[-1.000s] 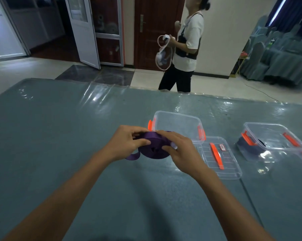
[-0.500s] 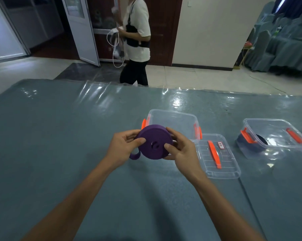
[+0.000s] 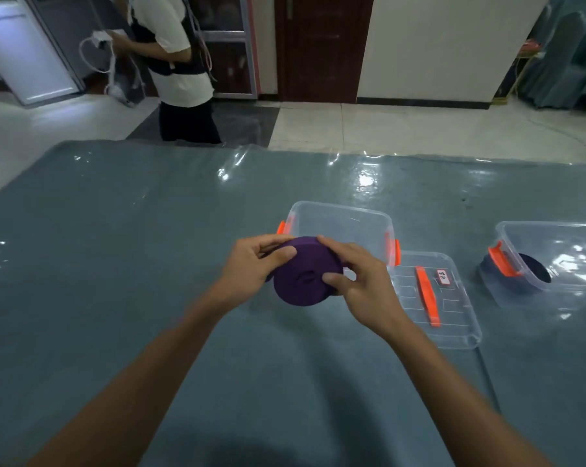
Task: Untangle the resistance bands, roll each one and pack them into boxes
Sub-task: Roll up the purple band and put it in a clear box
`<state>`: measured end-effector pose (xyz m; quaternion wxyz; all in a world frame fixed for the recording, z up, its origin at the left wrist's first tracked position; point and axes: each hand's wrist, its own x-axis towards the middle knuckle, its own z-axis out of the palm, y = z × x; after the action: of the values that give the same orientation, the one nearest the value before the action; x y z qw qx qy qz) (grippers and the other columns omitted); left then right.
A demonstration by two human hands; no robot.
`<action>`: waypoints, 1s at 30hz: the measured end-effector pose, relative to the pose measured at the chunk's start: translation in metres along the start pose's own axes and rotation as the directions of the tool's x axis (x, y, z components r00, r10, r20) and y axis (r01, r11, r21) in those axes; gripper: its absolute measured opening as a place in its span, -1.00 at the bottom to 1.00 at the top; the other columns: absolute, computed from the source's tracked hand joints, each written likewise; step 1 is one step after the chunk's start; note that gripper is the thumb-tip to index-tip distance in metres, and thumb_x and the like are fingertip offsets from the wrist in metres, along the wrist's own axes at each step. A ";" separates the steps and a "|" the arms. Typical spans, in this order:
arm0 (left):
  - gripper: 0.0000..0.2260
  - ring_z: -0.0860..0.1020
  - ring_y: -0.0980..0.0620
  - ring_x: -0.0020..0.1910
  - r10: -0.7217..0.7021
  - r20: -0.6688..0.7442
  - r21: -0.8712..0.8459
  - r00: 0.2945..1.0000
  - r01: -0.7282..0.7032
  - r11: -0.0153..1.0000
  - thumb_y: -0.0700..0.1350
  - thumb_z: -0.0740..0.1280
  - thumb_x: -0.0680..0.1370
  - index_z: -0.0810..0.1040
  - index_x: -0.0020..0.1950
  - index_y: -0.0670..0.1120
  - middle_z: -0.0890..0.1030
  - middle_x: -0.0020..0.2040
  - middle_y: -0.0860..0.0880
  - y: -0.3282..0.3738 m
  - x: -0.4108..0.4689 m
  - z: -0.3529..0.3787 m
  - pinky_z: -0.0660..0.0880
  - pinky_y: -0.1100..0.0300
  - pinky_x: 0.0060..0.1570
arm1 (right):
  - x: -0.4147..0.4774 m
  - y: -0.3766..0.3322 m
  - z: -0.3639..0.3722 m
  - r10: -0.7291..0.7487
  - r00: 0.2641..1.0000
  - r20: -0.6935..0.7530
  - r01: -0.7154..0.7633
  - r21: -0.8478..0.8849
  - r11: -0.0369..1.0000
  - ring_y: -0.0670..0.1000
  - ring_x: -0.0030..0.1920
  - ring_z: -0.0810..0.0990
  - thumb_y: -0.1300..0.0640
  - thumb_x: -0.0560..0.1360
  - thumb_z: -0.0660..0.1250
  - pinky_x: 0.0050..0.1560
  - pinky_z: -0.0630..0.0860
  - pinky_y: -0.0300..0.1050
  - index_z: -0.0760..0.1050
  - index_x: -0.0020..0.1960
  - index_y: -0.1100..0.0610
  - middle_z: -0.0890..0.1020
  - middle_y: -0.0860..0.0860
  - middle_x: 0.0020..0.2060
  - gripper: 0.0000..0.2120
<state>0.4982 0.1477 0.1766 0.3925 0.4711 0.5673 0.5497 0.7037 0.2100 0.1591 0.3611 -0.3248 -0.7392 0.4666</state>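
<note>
A purple resistance band (image 3: 303, 276), wound into a flat roll, is held above the table between both hands. My left hand (image 3: 251, 264) grips its left edge, thumb on the face. My right hand (image 3: 362, 281) grips the right edge, thumb pressing near the roll's centre. Just behind the roll stands an open clear box (image 3: 342, 224) with orange clips, nothing visible inside it. Its lid (image 3: 436, 298) lies flat to the right of my right hand.
A second clear box (image 3: 554, 257) at the right edge holds a dark rolled band (image 3: 534, 273). The table (image 3: 116, 264) has a grey-blue cover under clear film. A person (image 3: 173, 62) stands beyond the far edge, holding white cables.
The roll's loose tail at the lower left is no longer showing and the roll sits tilted flatter. The person behind has walked further left. The view has shifted slightly.
</note>
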 end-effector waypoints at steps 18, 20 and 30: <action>-0.79 0.57 0.18 -0.06 -0.234 -0.299 -0.098 0.925 0.215 0.972 -0.14 0.24 0.68 0.68 -0.01 -0.07 0.66 -0.14 0.24 -0.087 0.113 0.070 0.53 0.25 -0.03 | 0.061 0.063 -0.023 0.286 0.952 -0.110 -0.287 0.004 0.958 -0.13 0.09 0.61 0.35 0.38 0.52 0.02 0.57 -0.33 0.40 0.45 0.04 0.56 -0.12 0.20 -0.30; -0.78 0.56 0.13 -0.05 -0.301 -0.298 -0.104 0.906 0.283 0.954 -0.13 0.24 0.68 0.66 -0.06 -0.02 0.65 -0.14 0.18 -0.097 0.134 0.078 0.54 0.14 0.05 | 0.079 0.077 -0.027 0.364 0.921 -0.137 -0.363 0.034 0.931 -0.06 0.07 0.64 0.36 0.36 0.52 0.05 0.63 -0.14 0.40 0.45 0.06 0.56 -0.08 0.24 -0.29; -0.78 0.66 -0.11 -0.16 -0.538 -0.252 0.113 0.805 0.576 0.810 -0.12 0.21 0.55 0.58 0.10 -0.14 0.69 -0.09 -0.12 -0.156 0.210 0.094 0.54 0.06 -0.33 | 0.145 0.155 -0.035 0.561 0.824 -0.083 -0.567 -0.091 0.819 0.09 0.00 0.68 0.44 0.33 0.46 0.03 0.66 0.12 0.52 0.33 0.11 0.65 -0.02 0.08 -0.39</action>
<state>0.5203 0.3820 0.0282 0.4301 0.2570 0.7669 0.4011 0.6785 0.3989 0.0592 0.2074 -0.5605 -0.6254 0.5017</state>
